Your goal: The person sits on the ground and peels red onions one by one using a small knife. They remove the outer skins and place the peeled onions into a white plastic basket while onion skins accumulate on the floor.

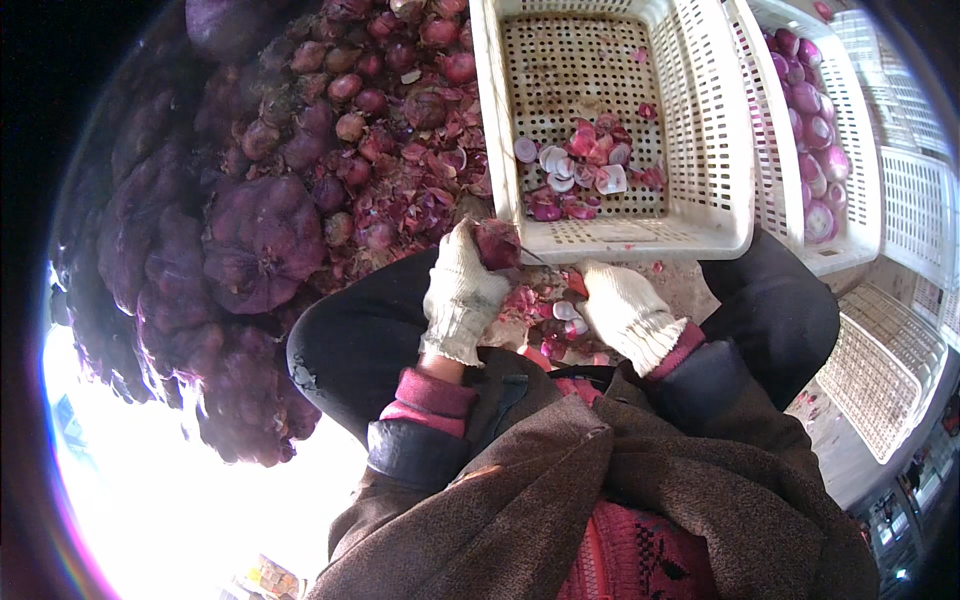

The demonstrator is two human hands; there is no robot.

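A white knitted work glove covers my left hand (463, 292), whose fingers are closed around an unpeeled red onion (498, 244). My right hand (628, 309), gloved the same way, grips a small knife by its reddish handle (576, 283). The thin knife blade (538, 258) points towards the onion. Just beyond both hands stands a white perforated plastic crate (637, 247). Cut onion slices (555, 161) and bits of red skin lie on its floor. Between my knees, more onion trimmings (566, 311) are scattered on the ground.
Loose red onions (345, 88) and dry skins (420, 184) are heaped at the left. Purple mesh sacks (259, 240) pile up beside them. At the right, another crate (862, 187) holds several peeled onions (814, 131). A cream plastic basket (874, 367) stands near my right knee.
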